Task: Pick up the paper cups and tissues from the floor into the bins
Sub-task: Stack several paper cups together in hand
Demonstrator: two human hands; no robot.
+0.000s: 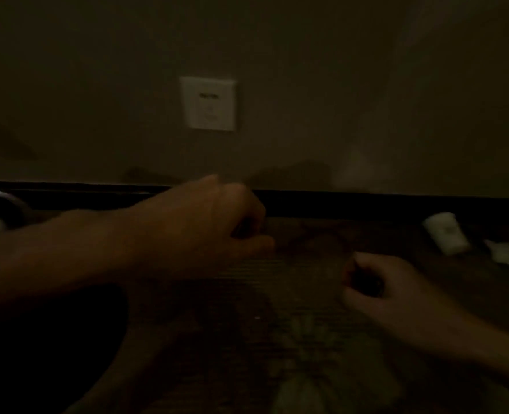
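Both my hands hover low over the dim floor, the paper cup off to my right.

My left hand (pixel 205 222) is curled, its grip narrow, and I cannot tell whether it holds anything. My right hand (pixel 378 285) is loosely curled too, its grip narrow. The paper cup (pixel 446 233) lies on its side on the floor (pixel 277 294) near the dark skirting, well apart from my right hand, with a crumpled tissue (pixel 504 252) just beside it.
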